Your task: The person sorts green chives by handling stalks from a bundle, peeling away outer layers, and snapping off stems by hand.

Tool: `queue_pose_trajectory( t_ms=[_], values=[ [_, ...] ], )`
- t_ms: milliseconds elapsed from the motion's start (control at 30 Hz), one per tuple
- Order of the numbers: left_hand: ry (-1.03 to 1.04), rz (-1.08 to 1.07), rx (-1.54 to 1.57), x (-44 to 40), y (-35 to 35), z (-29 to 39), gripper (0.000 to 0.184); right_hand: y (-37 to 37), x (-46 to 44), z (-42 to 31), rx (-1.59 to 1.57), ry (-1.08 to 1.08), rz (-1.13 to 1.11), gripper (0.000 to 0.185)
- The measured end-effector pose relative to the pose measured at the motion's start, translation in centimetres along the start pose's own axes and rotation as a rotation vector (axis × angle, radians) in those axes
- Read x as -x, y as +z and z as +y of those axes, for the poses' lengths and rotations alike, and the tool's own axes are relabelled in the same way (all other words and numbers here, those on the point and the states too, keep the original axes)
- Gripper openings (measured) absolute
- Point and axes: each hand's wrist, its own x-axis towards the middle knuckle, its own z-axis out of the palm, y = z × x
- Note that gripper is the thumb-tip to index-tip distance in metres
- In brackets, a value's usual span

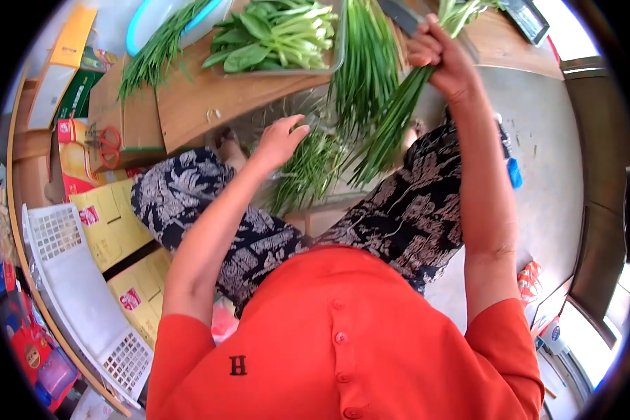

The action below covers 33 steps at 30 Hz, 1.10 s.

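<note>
My right hand (444, 59) is closed around a bunch of garlic chives (393, 126), whose pale ends stick up past my fist while the green leaves hang down at a slant. My left hand (281, 143) is held low with its fingers apart, beside a loose heap of thin chive scraps (308, 171) between my knees. More garlic chives (362, 63) lie over the table edge, left of my right fist. A dark grey blade (397, 14) shows next to that fist; its handle cannot be made out.
Leafy greens (266, 35) fill a clear tray (341, 42) on the wooden table (189, 105). Left of it, a blue-rimmed bowl (134, 31) has chives hanging out. Red-handled scissors (108, 147), cardboard boxes (112, 217) and a white plastic basket (84, 280) stand at my left.
</note>
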Motion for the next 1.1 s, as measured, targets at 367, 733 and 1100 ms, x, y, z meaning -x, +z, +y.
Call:
queue_pose_trajectory(
  t_ms=[367,733,1100],
  values=[
    [0.154,-0.02,0.869,-0.1,0.5,14.9,0.046,5.6,-0.6,7.9,0.014,0.029,0.056,0.032],
    [-0.055,0.092,0.813,4.7,-11.9,13.3,0.022,6.6,1.3,7.2,0.384,-0.026,0.051,0.047],
    [-0.221,0.314,0.338,-10.1,-33.4,3.9,0.018,4.1,1.4,6.0,0.362,0.009,0.26,0.032]
  ],
)
